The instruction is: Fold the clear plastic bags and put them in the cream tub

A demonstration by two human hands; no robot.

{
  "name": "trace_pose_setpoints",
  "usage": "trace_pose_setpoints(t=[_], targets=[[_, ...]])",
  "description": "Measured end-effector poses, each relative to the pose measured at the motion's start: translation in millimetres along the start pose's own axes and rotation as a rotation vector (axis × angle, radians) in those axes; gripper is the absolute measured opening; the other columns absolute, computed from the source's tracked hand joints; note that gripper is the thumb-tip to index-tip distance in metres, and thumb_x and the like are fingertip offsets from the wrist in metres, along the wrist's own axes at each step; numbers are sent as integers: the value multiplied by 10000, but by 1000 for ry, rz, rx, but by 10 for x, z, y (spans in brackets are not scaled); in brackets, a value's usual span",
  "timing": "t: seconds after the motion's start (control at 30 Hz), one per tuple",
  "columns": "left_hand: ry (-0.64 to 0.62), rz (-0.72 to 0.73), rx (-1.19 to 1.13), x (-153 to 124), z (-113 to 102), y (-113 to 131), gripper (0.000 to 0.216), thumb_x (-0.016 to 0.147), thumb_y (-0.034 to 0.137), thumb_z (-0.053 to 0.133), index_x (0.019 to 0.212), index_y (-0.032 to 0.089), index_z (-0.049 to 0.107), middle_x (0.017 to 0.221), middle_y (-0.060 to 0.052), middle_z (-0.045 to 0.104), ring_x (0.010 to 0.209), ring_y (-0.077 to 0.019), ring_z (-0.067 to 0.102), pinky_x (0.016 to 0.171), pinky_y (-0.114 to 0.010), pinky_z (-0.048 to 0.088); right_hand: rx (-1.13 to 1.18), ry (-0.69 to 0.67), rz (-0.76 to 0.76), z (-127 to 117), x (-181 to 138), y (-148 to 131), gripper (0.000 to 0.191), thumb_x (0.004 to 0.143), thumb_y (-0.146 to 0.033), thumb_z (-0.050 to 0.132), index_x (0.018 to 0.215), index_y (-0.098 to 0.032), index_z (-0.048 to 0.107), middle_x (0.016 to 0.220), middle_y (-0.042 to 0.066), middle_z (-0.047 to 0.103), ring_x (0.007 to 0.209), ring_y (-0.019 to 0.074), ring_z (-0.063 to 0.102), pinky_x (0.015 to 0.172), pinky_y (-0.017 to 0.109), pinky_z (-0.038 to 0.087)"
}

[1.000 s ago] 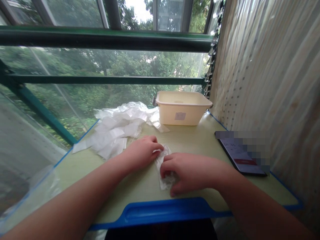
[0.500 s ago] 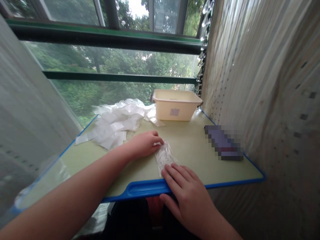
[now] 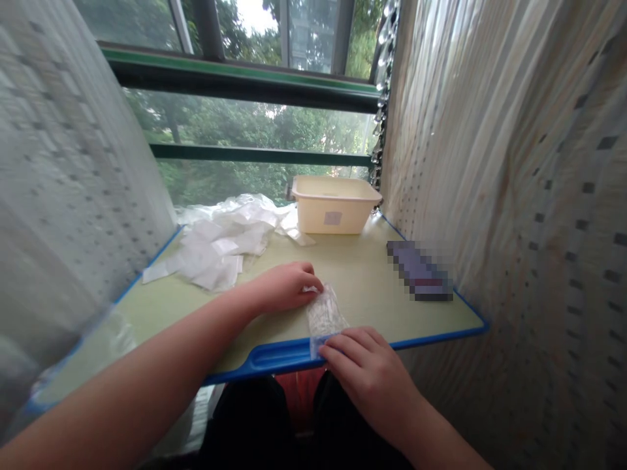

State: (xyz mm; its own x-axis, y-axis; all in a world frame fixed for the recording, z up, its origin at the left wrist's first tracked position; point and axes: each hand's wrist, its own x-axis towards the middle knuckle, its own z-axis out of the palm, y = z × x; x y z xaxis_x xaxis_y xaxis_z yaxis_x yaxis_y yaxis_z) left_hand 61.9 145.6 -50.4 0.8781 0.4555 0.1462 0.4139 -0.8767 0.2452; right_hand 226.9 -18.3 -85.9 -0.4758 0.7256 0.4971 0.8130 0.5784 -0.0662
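Note:
A small clear plastic bag [image 3: 326,314], wrinkled, lies at the front of the table, its lower end over the blue rim. The bag's contents, if any, I cannot make out. At its upper end, the fingertips of my left hand [image 3: 291,286] are closed on the plastic. My right hand [image 3: 369,367] grips the lower right corner at the rim, fingers together and thumb hidden beneath. Left of the bag spreads a loose pile of white, translucent plastic bags [image 3: 220,245].
A cream plastic bin [image 3: 337,215] with a small label stands at the back of the pale green table [image 3: 372,281]. On the right lies a blurred-out dark flat object [image 3: 421,271]. Curtains [image 3: 490,163] hang on both sides, and a window is behind.
The bag's lower end has slid toward me over the blue rim. My right hand has moved slightly down, its fingers now bent in. The view has shifted a little.

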Motion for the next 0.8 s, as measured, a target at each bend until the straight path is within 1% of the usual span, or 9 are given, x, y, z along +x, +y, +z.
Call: trace_pose_setpoints(t=[0.1,0.17,0.33,0.4,0.47,0.53,0.57,0.73,0.8], targets=[[-5,3,2,3,-7,13,247,821,329,471,986,278,648,900,-34,564,774,-135,570,742,-239,423,18,-55,-36,-35,29,29,212,853,-211,495,1040,-187,592,937,64,646,834,179,518,749,334,379],[-4,4,2,5,-9,23,245,822,330,469,982,279,648,901,-33,565,776,-135,570,743,-240,422,37,-68,-47,-52,50,46,215,855,-201,491,1046,-181,587,928,65,645,808,172,515,734,329,380],[-5,9,7,3,-14,33,242,825,331,464,985,293,642,899,-24,566,773,-134,573,736,-242,422,102,-73,-10,-113,97,100,194,860,-219,483,1010,-197,604,862,43,635,813,164,511,745,315,391],[-4,2,16,-1,-18,39,243,824,333,464,986,297,641,896,-22,568,770,-135,574,728,-242,421,124,-53,31,-147,68,105,192,853,-220,488,1006,-208,605,867,43,620,823,165,508,755,315,399],[0,-5,40,-3,-24,56,244,824,331,461,990,303,637,893,-20,569,762,-136,575,715,-244,421,119,28,137,-171,5,81,191,836,-216,506,1002,-194,598,880,57,599,832,173,505,768,324,405],[5,-7,90,-2,-30,88,245,824,323,454,988,306,636,887,-21,573,752,-144,575,692,-251,420,89,111,281,-178,-61,28,190,821,-231,522,987,-169,591,877,76,579,833,187,504,770,336,411],[8,-9,123,0,-34,108,246,824,319,450,981,303,638,880,-23,577,748,-150,575,679,-257,417,74,123,341,-175,-84,-4,194,819,-248,524,982,-165,588,881,83,574,837,196,505,767,342,414],[19,-29,230,11,-43,195,254,831,328,426,955,294,645,838,-30,586,729,-170,571,626,-270,403,-44,94,563,-146,-31,-99,301,825,-351,499,1029,-143,573,920,110,569,870,232,502,779,370,411],[18,-41,238,12,-45,214,258,835,333,416,950,295,644,833,-27,586,725,-169,572,618,-270,401,-86,54,640,-158,33,-100,297,829,-367,486,999,-145,586,898,106,570,866,236,501,779,371,406]])
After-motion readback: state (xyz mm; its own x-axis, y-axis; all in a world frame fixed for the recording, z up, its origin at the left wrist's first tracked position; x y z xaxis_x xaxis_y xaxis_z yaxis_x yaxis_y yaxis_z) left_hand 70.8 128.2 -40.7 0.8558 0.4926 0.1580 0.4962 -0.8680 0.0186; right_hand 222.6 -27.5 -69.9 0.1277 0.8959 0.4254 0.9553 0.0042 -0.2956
